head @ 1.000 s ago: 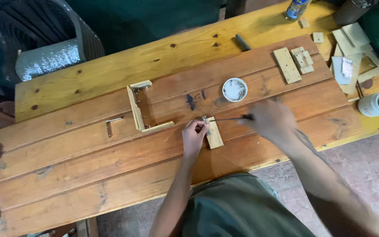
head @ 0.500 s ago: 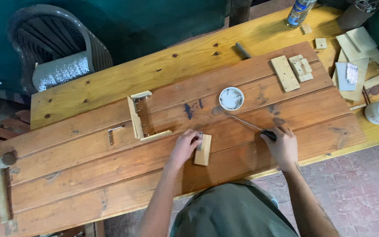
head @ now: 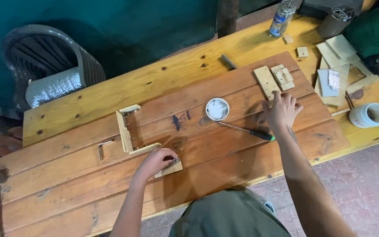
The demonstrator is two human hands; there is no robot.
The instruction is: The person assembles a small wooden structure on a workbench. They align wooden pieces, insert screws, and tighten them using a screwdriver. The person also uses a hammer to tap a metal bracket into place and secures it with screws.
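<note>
My left hand [head: 155, 161] rests on a small pale wooden block [head: 172, 168] lying on the brown plank board [head: 84, 184], just below a U-shaped wooden frame [head: 128, 131]. My right hand [head: 280, 110] hovers with fingers spread above a screwdriver with a green and black handle [head: 248, 131]; it holds nothing and reaches towards a flat wooden slat [head: 266, 82] and a small wooden piece [head: 283, 76]. A round white dish of small metal parts [head: 217, 109] sits between the two hands.
A metal bracket [head: 103, 147] lies left of the frame. Wooden offcuts [head: 343, 52], a white cup [head: 368, 115], a plastic bottle [head: 281, 18] and a green bag [head: 376, 33] crowd the right end. A grey wicker chair [head: 44, 66] stands behind the table.
My right hand let go of the screwdriver, which now lies on the board, and moved up towards the slats. My left hand shifted the small block slightly leftwards, towards the frame.
</note>
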